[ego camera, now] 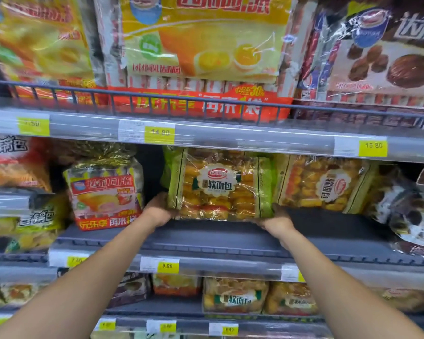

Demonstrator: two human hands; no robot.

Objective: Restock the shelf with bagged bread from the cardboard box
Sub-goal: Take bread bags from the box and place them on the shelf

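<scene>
A clear bag of golden soft bread [218, 184] with green side strips stands upright on the grey middle shelf [206, 238]. My left hand [158, 211] grips its lower left corner and my right hand [275, 222] grips its lower right corner. A second bag of the same bread [326, 184] lies turned sideways just to its right, touching it. The cardboard box is not in view.
A red-and-yellow cake bag [105, 192] stands left of the held bag, with a dark gap between them. Large yellow and brown packs fill the upper shelf behind a wire rail [206, 101]. More bread bags [235, 296] sit on the shelf below. A dark-patterned bag [411, 216] leans at right.
</scene>
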